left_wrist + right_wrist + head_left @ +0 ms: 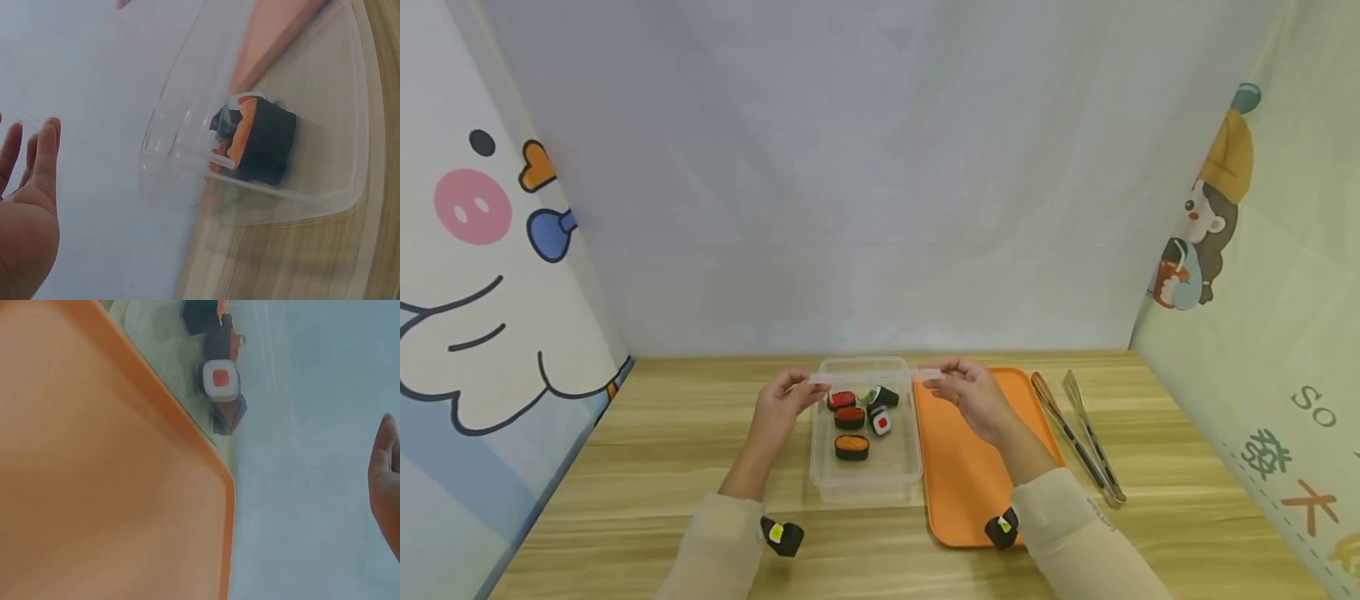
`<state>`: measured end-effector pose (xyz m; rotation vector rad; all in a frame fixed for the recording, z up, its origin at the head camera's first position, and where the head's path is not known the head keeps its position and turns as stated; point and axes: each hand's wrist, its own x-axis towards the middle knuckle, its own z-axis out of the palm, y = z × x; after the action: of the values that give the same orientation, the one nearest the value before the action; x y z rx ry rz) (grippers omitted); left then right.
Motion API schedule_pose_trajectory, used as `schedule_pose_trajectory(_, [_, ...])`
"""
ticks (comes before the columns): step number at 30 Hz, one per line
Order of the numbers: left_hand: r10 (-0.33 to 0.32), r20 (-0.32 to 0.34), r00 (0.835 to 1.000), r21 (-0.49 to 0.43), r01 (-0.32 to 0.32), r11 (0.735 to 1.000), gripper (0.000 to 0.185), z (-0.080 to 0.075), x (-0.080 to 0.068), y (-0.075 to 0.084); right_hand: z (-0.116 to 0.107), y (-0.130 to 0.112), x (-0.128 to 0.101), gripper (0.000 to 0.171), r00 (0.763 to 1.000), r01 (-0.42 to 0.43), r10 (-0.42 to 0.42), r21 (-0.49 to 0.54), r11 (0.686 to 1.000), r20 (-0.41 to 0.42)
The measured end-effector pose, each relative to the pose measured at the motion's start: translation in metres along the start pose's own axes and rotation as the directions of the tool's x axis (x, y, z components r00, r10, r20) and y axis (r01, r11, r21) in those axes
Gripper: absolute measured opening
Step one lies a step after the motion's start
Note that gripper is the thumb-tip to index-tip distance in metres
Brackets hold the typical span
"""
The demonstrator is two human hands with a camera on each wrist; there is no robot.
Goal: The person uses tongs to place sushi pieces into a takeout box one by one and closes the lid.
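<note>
Head view shows a clear lid [874, 376] held level above the far end of a clear box [865, 479] on the bench [625, 467], left hand [778, 408] and right hand [973, 396] each pinching one end. Sushi pieces [852, 447] lie in the box. Just right sits an orange tray [962, 467], then tongs [1078, 437]. Right curtain [1285, 333] reads "SO".

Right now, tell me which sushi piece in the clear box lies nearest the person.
The orange-topped sushi piece; it sits alone at the box's near end, the others cluster farther back.
</note>
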<state>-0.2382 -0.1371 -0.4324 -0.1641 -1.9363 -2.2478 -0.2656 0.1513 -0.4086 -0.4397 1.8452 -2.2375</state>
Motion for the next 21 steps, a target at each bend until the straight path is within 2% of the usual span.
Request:
schedule_pose_trajectory(5, [-0.024,-0.036,0.999,0.071,0.026,0.997,0.014,0.000,-0.004,-0.005,0.000,0.009,-0.001,0.026,1.000,0.016,-0.016,-0.048,0.999,-0.006])
schedule_pose_trajectory(10, [-0.095,0.002,0.996,0.205,0.092,0.974,0.033,-0.003,-0.011,-0.012,0.009,0.025,0.000,0.037,0.995,0.008,-0.020,-0.126,0.992,-0.094])
schedule_pose_trajectory(12, [-0.100,0.025,0.995,0.239,0.091,0.967,0.039,-0.003,-0.013,-0.016,0.016,0.033,-0.002,0.039,0.990,0.010,-0.035,-0.179,0.984,-0.133])
schedule_pose_trajectory(16, [-0.077,0.061,0.995,0.357,0.050,0.933,0.047,0.001,-0.019,-0.023,0.032,0.050,-0.004,0.040,0.976,0.022,-0.095,-0.350,0.936,-0.195])
schedule_pose_trajectory(18, [-0.057,0.069,0.996,0.418,0.023,0.908,0.049,0.005,-0.021,-0.026,0.039,0.058,-0.005,0.041,0.970,0.026,-0.129,-0.436,0.900,-0.208])
schedule_pose_trajectory(21, [-0.050,0.051,0.997,0.484,0.019,0.875,0.052,0.010,-0.023,-0.031,0.046,0.067,-0.004,0.045,0.964,0.009,-0.150,-0.535,0.845,-0.221])
